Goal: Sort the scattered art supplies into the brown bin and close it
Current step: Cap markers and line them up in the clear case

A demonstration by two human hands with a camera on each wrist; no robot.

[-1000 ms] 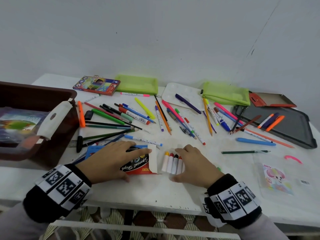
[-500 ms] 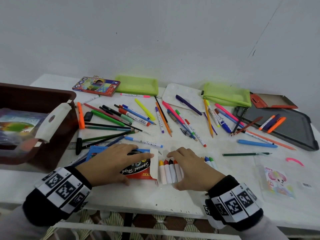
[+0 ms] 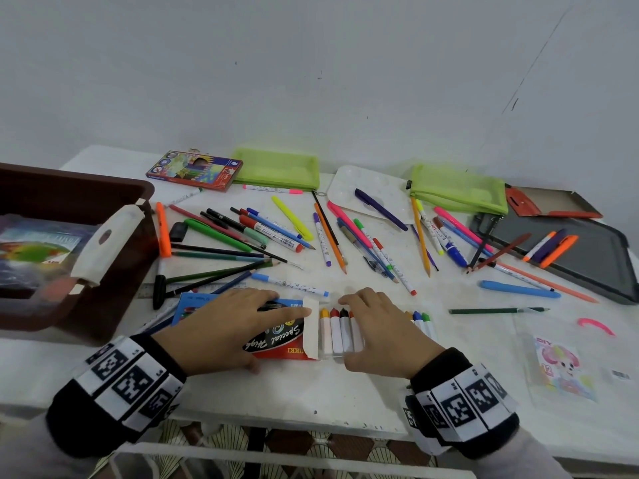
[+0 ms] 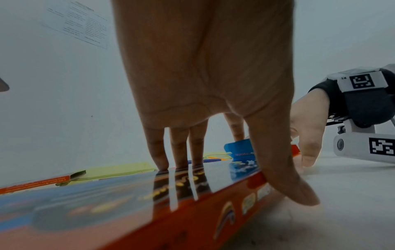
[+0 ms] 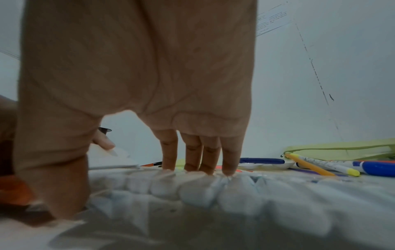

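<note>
Left hand (image 3: 224,324) flat on crayon box (image 3: 280,337), right hand (image 3: 383,333) covering crayon tray (image 3: 337,335) w/ box mouth adjacent.

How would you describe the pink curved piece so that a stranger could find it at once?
Start at the dark grey tray on the right end of the white table. Come toward the near edge, past the dark green pencil lying alone. The pink curved piece lies just beyond it: short, bent like a hook, while everything nearby is straight or flat.

crayons (image 3: 337,331) white-wrapped, half out of red box (image 3: 276,340) | brown bin (image 3: 114,188) open, left
</note>
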